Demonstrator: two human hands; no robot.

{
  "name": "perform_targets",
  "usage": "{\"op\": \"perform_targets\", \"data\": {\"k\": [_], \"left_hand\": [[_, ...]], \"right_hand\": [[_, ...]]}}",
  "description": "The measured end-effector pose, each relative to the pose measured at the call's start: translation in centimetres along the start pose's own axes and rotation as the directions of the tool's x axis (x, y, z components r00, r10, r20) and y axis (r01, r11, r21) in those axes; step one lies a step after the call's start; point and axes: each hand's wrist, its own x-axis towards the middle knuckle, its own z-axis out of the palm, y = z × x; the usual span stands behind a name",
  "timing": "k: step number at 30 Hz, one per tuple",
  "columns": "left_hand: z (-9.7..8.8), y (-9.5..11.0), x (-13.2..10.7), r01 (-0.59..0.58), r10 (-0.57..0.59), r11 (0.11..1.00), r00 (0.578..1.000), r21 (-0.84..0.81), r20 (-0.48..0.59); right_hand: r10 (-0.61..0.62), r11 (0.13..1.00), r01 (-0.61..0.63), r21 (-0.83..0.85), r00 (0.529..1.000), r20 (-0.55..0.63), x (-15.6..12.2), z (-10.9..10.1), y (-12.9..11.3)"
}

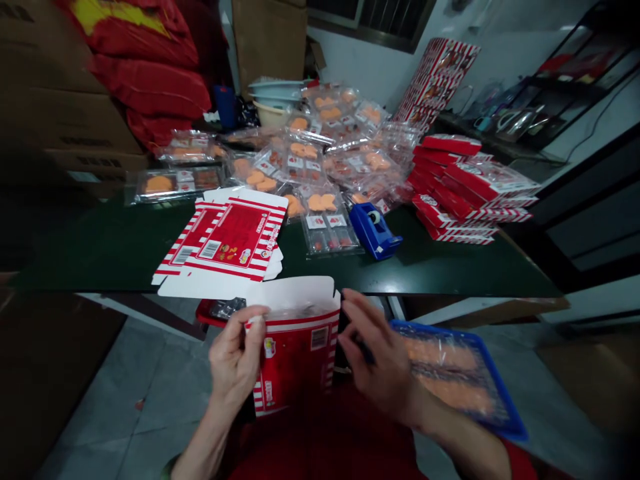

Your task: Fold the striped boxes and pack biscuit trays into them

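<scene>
A red and white striped cardboard box is in front of me, its white top flap standing up and clear plastic showing at its mouth. My left hand pinches the box's upper left corner. Beside the upper right edge is my right hand, fingers apart, with nothing visible in it; whether a fingertip touches the side flap is hard to tell. Flat unfolded boxes lie in a small stack on the green table just beyond. A blue tape dispenser rests on the table further right.
Clear packs with orange pieces are heaped across the table's back. Filled red boxes are piled at right. Below the table edge, a blue tray holds wrapped orange items. Cartons and red sacks stand at left.
</scene>
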Motion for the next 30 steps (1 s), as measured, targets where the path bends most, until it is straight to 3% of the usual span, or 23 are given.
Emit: {"op": "perform_targets", "data": {"k": [2, 7, 10, 14, 16, 19, 22, 24, 27, 30], "left_hand": [[-0.3, -0.3, 0.2, 0.072, -0.073, 0.994, 0.997, -0.083, -0.006], [0.3, -0.7, 0.6, 0.175, -0.151, 0.966, 0.98, -0.189, 0.132], [0.8, -1.1, 0.5, 0.235, -0.208, 0.942, 0.969, -0.239, 0.134], [0.8, -1.3, 0.1, 0.326, -0.278, 0.876, 0.944, -0.355, 0.18], [0.7, -1.1, 0.0, 0.359, -0.296, 0.847, 0.931, -0.392, 0.213], [0.8, -0.5, 0.3, 0.303, -0.271, 0.867, 0.953, -0.396, 0.137], [1.0, 0.0, 1.4, 0.176, -0.193, 0.908, 0.981, -0.38, -0.006], [1.1, 0.2, 2.1, 0.131, -0.165, 0.886, 0.986, -0.445, -0.038], [1.0, 0.3, 2.4, 0.167, -0.202, 0.778, 0.979, -0.606, 0.01], [0.9, 0.6, 1.8, 0.324, -0.302, 0.664, 0.941, -0.674, 0.154]], "right_hand": [[0.049, 0.998, -0.041, 0.057, 0.99, -0.135, -0.6, 0.1, 0.6], [0.182, 0.94, -0.163, 0.299, 0.982, -0.039, -1.4, 3.2, 2.1], [0.241, 0.911, -0.194, 0.364, 0.967, -0.089, -1.6, 5.0, 2.4], [0.196, 0.931, -0.155, 0.33, 0.976, -0.093, -1.0, 5.1, 2.0], [0.232, 0.925, -0.187, 0.332, 0.968, -0.1, -0.4, 4.8, 1.7], [0.299, 0.896, -0.219, 0.387, 0.941, -0.158, 0.6, 4.8, 1.3], [0.258, 0.894, -0.141, 0.426, 0.938, -0.231, 1.7, 5.3, 1.1], [0.248, 0.884, -0.11, 0.455, 0.935, -0.255, 2.3, 5.8, 1.2], [0.386, 0.749, -0.216, 0.626, 0.91, -0.148, 2.2, 6.4, 1.8], [0.468, 0.529, -0.397, 0.75, 0.874, 0.132, 1.1, 6.2, 2.7]]}}
